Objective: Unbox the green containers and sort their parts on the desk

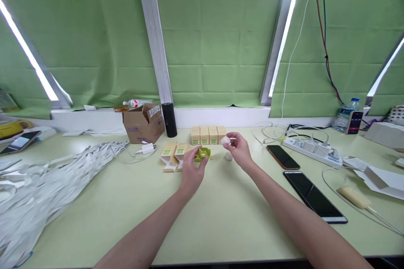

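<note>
- Green plastic is what the left hand (pixel 193 167) is gripping: a small green case (pixel 202 154), pinched between thumb and fingers and resting low over the table (pixel 202 218).
- Just to its right, the right hand (pixel 239 148) is holding a small white piece (pixel 225 140) in its fingertips, lifted a little above the desk; what the piece is exactly is too small to tell.
- Another small white bit (pixel 229 156) is lying on the table beneath that hand, close to the wrist, so a careless sweep could be knocking it away.
- Right behind both hands, a row of small boxes (pixel 208 135) is standing upright, and two opened boxes (pixel 174 155) are lying beside the left hand; a push forward could be toppling the row.
- With only fingertips pinching it, the white piece looks easy to drop, and it could be rolling toward the phones (pixel 311 195) on the right.
- Tangled cables (pixel 277 132) are sitting near enough to snag a sleeve-less forearm swinging wide.
</note>
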A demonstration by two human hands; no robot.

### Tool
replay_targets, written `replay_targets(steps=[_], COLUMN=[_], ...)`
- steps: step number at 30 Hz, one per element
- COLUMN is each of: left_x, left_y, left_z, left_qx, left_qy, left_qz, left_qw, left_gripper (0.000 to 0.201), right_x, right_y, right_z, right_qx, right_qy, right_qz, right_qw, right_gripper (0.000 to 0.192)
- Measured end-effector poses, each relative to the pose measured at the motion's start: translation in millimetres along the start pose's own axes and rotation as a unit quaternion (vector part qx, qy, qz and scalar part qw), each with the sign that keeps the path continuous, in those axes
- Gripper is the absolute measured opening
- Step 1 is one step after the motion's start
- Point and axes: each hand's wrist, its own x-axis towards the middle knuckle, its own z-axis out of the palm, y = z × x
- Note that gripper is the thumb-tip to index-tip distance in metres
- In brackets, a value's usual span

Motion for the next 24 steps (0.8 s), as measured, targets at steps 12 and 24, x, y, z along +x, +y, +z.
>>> replay_targets(steps=[12, 24], left_x=[-0.7, -0.1], left_y=[-2.1, -4.5], left_z=[1.2, 1.3], left_qx=[0.007, 0.003], left_qy=[0.007, 0.003], left_qz=[0.008, 0.006], left_qw=[1.000, 1.000], left_gripper=[0.037, 0.037], right_x=[13.8, -0.8], right_y=[16.4, 18.1], right_z=[14.3, 13.2], right_qx=[-0.315, -0.441], right_qy=[-0.137, -0.171], right_qz=[-0.118, -0.132], right_qw=[0.932, 0.871], right_gripper=[0.046, 0.058])
